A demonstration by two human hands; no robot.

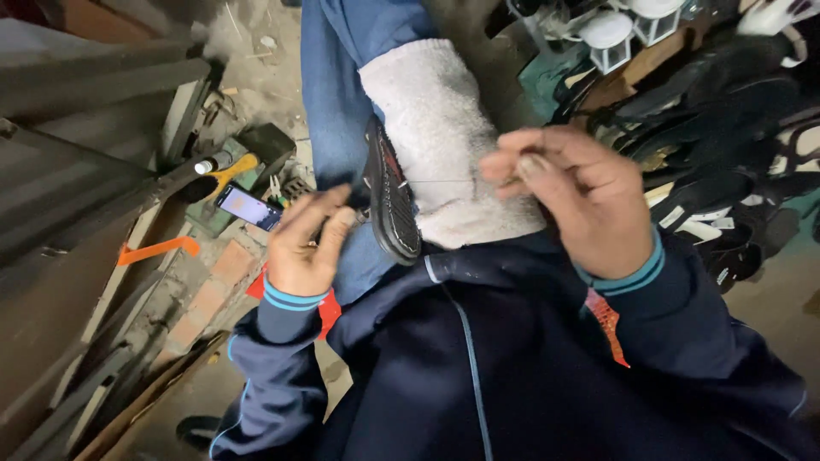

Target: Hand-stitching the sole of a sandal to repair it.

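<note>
I look down at my lap. My left hand [303, 248] is curled shut around the edge of a dark shoe [391, 205], and it holds the shoe up on its side against my knee. A white towel [440, 141] lies over my leg in blue jeans [333, 94], and the shoe leans on it. My right hand [572, 196] has its fingertips pressed together, pinching a thin thread [440, 181]. The thread runs tight from the shoe across the towel to those fingers.

I think the shoe is light but a bit stiff at the sole, so it is best gripped by the rim, right where my left hand has it. The thread is very thin and slippy (it could slide out of a loose pinch), so it needs a firm, close pinch and a steady pull. I cannot see a needle clearly.

Beside my knee on the ground there is a phone [246, 207] with its screen lit, a yellow-handled tool [231, 169] and some little pliers [275, 189]. A pile of black sandals [717, 111] sits on my right.
</note>
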